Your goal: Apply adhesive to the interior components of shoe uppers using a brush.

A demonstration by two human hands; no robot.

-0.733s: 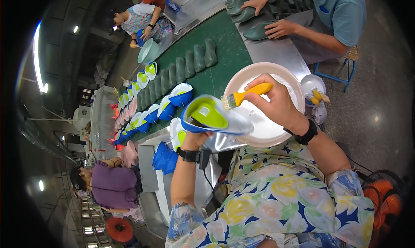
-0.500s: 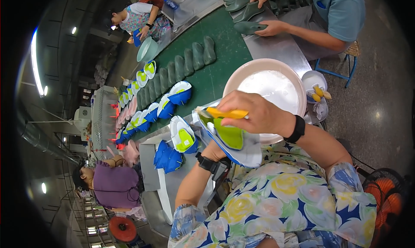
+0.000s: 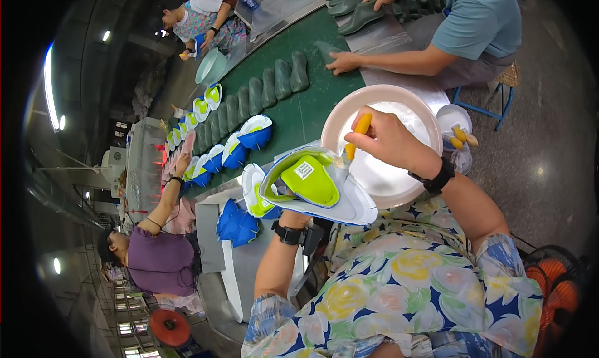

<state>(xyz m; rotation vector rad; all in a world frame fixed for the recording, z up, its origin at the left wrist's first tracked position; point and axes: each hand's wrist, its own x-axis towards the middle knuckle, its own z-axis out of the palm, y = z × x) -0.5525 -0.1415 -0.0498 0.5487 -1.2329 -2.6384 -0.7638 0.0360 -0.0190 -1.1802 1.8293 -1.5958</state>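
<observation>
My left hand (image 3: 294, 219) holds up a shoe upper (image 3: 357, 197), its white inner side and yellow-green tongue facing me. The fingers of that hand are hidden beneath the upper. In my right hand (image 3: 396, 139) is a brush (image 3: 359, 135) with a yellow handle, gripped in closed fingers. Its pale bristles are at the upper's edge; whether they touch it I cannot tell. A pinkish basin (image 3: 429, 110) of white liquid lies just under my right hand. Beside the held upper rests another white, blue and green upper (image 3: 254, 186).
On the green belt (image 3: 299, 117) stand rows of dark green lasts (image 3: 268, 86) and blue-white uppers (image 3: 254, 132). Stacked blue pieces (image 3: 237, 224) lie on the metal table. A small bucket (image 3: 454, 116) with yellow-handled brushes stands right. Co-workers sit around; one person's hand (image 3: 343, 63) reaches over the belt.
My right hand moved with the brush from over the upper to above the basin's near left. The upper turned to show its inside. The far-right co-worker's last went onto the belt.
</observation>
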